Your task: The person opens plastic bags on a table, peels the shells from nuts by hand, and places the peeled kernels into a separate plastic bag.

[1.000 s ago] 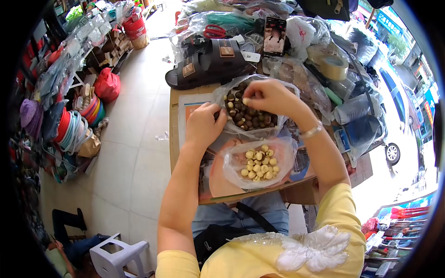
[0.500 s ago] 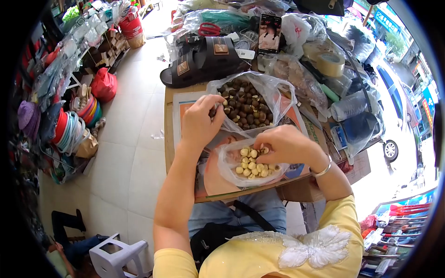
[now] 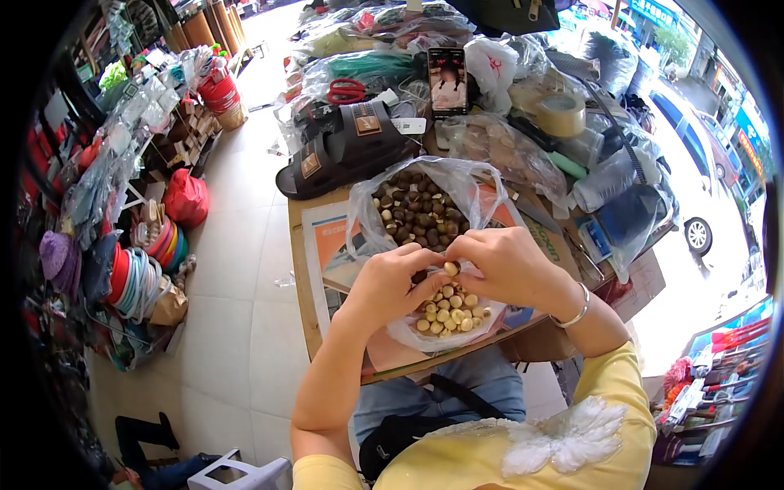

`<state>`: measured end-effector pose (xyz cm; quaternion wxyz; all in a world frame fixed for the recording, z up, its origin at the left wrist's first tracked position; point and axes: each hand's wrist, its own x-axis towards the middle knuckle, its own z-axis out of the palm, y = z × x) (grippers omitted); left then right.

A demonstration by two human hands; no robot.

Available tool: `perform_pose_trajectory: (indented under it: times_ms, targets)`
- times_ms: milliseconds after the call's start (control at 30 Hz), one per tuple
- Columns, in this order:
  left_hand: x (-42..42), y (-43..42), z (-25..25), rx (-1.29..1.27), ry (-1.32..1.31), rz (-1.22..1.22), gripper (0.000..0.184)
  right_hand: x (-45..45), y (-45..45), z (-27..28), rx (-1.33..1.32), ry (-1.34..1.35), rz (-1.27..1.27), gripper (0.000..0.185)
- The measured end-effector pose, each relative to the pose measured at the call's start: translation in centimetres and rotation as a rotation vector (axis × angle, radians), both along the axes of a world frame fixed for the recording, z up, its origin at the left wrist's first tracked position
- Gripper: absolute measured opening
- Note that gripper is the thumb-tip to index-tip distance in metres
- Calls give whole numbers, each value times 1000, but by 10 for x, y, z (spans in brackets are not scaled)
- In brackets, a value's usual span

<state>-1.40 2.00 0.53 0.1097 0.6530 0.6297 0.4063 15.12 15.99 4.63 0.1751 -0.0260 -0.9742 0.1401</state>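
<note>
My left hand (image 3: 390, 284) is pinched above the near bag, with a dark brown seed (image 3: 419, 276) between thumb and fingers. Close beside it, my right hand (image 3: 510, 265) grips a partly pale, partly brown seed (image 3: 452, 268) at its fingertips. Under both hands lies a clear plastic bag (image 3: 403, 334) holding several peeled cream-coloured seeds (image 3: 447, 317). Just beyond them, brown-shelled seeds (image 3: 423, 211) fill a second open plastic bag (image 3: 488, 173). My fingers partly cover the near bag's far side.
A dark sandal (image 3: 347, 147), red-handled scissors (image 3: 346, 91), a propped phone (image 3: 447, 80) and a tape roll (image 3: 561, 114) stand at the table's back. A white stool (image 3: 241, 472) is at lower left, near a person's legs (image 3: 147, 445).
My left hand has moved from the far bag's left edge toward my right hand, now meeting it above the near bag. The right hand has lifted off the peeled seeds. The view has shifted slightly.
</note>
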Motion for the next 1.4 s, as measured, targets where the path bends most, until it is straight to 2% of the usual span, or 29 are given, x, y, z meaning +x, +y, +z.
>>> perform_pose_trajectory:
  times_ms: [333, 400, 433, 500, 533, 567, 633, 767, 833, 867, 933, 1000, 1033, 1100, 1133, 1167, 1233, 1400]
  targets:
    - [1, 1, 1, 15, -92, -2, 22, 3, -2, 0, 29, 100, -29, 21]
    - [0, -1, 3, -16, -113, -1, 23, 4, 2, 1, -176, 113, -21, 19]
    - [0, -2, 4, -47, -135, 0, 23, 5, 7, 2, -176, 113, -22, 19]
    - [-3, -5, 7, -89, -99, -46, 24, 8, 22, 0, -628, -28, -58, 17]
    - [-3, -6, 9, -131, -63, -91, 26, 4, 28, -11, -860, 51, 27, 13]
    - [-3, -6, 9, -130, -64, -89, 26, 4, 36, -16, -859, 49, 28, 13]
    - [-2, -6, 9, -154, -52, -131, 27, 5, 45, -19, -1743, -39, 125, 17]
    - [-7, -8, 12, -170, -54, -103, 26, -9, 37, -20, -2066, 69, 135, 17]
    - [-13, -7, 11, -32, -166, 3, 25, -22, 38, -18, -2079, 82, 88, 15]
    - [-14, -4, 6, 36, -198, 126, 25, -31, 42, -22, -2014, 65, 30, 14]
    - [-22, -2, 4, 111, -92, 291, 24, -49, 55, -26, -1945, 50, -26, 15]
    - [-30, 2, -9, 154, -13, 366, 22, -67, 69, -29, -1510, -157, 5, 22]
    - [-33, 2, -12, 137, 64, 425, 20, -78, 68, -31, -1508, -159, 8, 22]
    - [-38, 3, -17, 120, 143, 488, 17, -102, 60, -32, -674, 29, 80, 27]
    - [-41, 2, -19, 61, 162, 533, 15, -108, 56, -29, -528, -4, 55, 24]
    - [-44, 2, -20, 1, 182, 578, 16, -114, 50, -30, -528, -5, 57, 24]
    - [-47, 2, -24, -23, 210, 600, 17, -128, 37, -32, -96, -94, -16, 21]
    - [-48, -1, -26, -101, 266, 664, 23, -148, 33, -22, 58, -296, -81, 23]
